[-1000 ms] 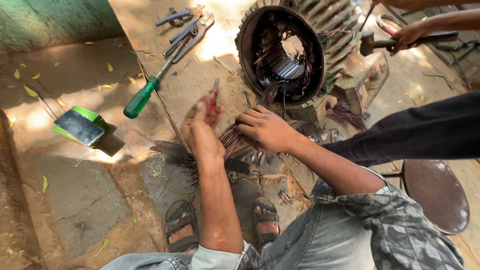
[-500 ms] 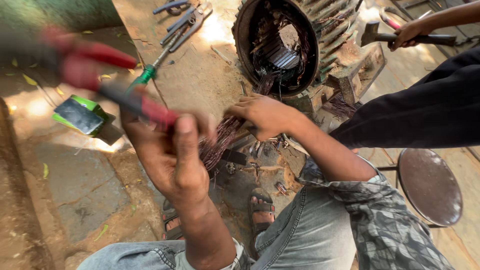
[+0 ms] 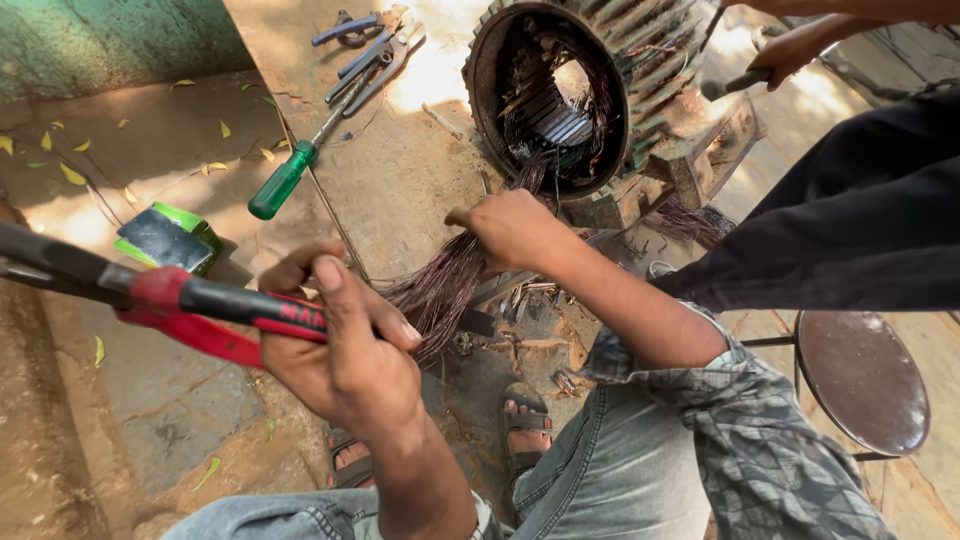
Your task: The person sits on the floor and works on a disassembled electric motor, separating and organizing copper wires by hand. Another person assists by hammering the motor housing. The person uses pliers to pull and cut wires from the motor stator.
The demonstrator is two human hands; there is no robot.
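My left hand (image 3: 345,345) grips the red handles of a pair of cutters (image 3: 170,295), raised close to the camera, jaws pointing left out of frame. My right hand (image 3: 515,228) clutches a bundle of dark copper winding wire (image 3: 440,290) that trails out of a rusty motor stator (image 3: 575,95) standing on its side on the concrete slab (image 3: 400,170). The wire bundle hangs between my two hands, above my sandalled feet (image 3: 525,425).
A green-handled screwdriver (image 3: 282,180) and pliers (image 3: 375,50) lie on the slab behind. A green-edged dark box (image 3: 165,240) sits at left. Another person's dark sleeve (image 3: 850,230) and hands with a hammer (image 3: 740,82) are at upper right. A round metal stool (image 3: 860,385) stands at right.
My left hand with the cutters has lifted from the wire bundle up toward the camera, then lowered slightly. My right hand keeps hold of the wires.
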